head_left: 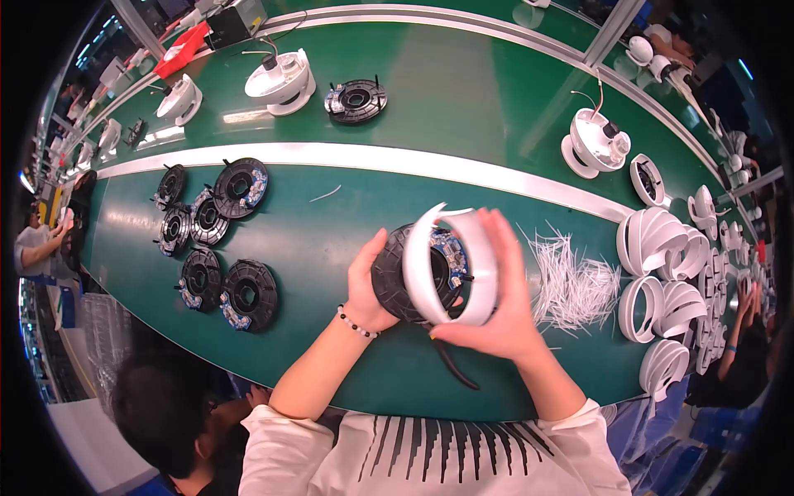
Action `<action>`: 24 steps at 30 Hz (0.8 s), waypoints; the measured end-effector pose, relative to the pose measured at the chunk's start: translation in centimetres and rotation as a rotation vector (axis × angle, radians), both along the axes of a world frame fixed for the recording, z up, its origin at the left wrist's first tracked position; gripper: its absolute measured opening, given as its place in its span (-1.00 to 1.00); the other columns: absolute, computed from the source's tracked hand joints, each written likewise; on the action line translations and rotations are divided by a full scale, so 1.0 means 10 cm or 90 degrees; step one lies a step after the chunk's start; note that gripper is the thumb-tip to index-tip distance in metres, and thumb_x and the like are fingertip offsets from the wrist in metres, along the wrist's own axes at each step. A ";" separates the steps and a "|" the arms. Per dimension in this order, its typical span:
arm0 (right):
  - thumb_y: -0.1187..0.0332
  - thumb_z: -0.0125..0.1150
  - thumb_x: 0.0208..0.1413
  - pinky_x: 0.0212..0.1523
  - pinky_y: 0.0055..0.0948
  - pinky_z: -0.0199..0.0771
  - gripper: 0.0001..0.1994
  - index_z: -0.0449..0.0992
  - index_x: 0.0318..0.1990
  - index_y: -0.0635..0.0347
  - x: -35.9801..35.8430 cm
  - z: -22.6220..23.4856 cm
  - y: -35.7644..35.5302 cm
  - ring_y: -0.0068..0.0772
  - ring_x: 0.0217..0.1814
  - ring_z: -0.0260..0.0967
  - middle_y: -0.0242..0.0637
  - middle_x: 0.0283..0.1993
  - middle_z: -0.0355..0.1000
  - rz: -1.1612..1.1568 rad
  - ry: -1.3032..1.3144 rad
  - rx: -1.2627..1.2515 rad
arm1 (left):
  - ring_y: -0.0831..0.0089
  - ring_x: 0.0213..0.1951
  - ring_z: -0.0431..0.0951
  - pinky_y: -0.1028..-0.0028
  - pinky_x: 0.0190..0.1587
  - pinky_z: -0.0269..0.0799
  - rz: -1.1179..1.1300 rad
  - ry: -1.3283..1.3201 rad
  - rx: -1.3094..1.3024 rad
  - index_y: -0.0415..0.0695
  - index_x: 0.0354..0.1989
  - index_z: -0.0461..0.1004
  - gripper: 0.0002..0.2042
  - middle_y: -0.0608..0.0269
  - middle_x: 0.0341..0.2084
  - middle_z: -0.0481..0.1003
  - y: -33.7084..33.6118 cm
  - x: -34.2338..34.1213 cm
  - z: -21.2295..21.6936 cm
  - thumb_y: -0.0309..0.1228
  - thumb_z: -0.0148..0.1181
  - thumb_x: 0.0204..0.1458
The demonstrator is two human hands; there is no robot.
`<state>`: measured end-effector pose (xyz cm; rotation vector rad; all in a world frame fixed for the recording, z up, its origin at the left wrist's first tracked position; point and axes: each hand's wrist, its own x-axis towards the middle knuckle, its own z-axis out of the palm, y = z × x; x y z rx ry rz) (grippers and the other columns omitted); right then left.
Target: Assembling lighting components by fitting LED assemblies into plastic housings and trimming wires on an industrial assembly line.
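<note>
My left hand [366,285] grips the edge of a round black plastic disc [392,277] with a blue circuit board [451,252] on its face. In my right hand [506,289] is a white plastic ring [418,277], its wide band between thumb and fingers. The ring stands tilted in front of the disc and overlaps it; the board shows through the ring's opening. Whether the two parts touch cannot be made out. A dark cable [453,366] hangs below them toward my body. Both hands are above the green table [331,364].
Several black discs with boards [250,295] lie at the left. A heap of thin white strips [571,281] is right of my hands, with stacked white rings [653,240] beyond. White domed housings [281,81] stand behind the white rail [397,157]. Another person [165,413] is at lower left.
</note>
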<state>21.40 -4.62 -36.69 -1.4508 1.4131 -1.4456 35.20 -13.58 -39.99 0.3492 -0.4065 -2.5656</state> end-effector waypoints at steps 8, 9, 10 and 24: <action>0.14 0.47 -0.60 0.09 -0.09 -0.02 0.06 -0.07 0.13 0.36 0.25 -0.05 -0.04 0.12 0.16 -0.08 0.12 0.15 -0.07 -0.066 0.363 -0.075 | 0.25 -0.08 0.36 0.28 -0.05 0.30 0.016 0.100 0.078 -0.22 0.01 0.20 -0.33 0.07 -0.08 0.31 0.09 0.00 -0.05 0.15 -0.46 0.00; 0.15 0.47 -0.61 0.09 -0.10 -0.02 0.08 -0.07 0.13 0.36 0.24 -0.04 -0.05 0.12 0.16 -0.09 0.11 0.16 -0.07 -0.047 0.364 -0.064 | 0.23 -0.07 0.35 0.26 -0.04 0.29 0.003 0.084 0.046 -0.21 0.02 0.19 -0.26 0.07 -0.07 0.30 0.09 0.02 -0.04 0.24 -0.48 -0.05; 0.15 0.47 -0.63 0.09 -0.10 -0.02 0.09 -0.08 0.13 0.36 0.22 -0.02 -0.06 0.12 0.16 -0.09 0.10 0.16 -0.07 -0.029 0.367 -0.055 | 0.20 -0.05 0.33 0.22 -0.02 0.27 -0.005 0.076 0.063 -0.20 0.03 0.17 -0.15 0.07 -0.06 0.28 0.07 0.03 -0.09 0.35 -0.51 -0.15; 0.14 0.44 -0.68 0.10 -0.13 -0.01 0.07 -0.05 0.12 0.33 0.11 0.00 -0.14 0.09 0.14 -0.04 0.06 0.11 -0.01 0.057 0.404 -0.067 | 0.20 -0.06 0.34 0.24 0.05 0.21 0.034 0.079 0.023 -0.28 0.02 0.16 -0.47 -0.01 -0.08 0.29 0.14 0.10 -0.15 -0.25 -0.07 -0.16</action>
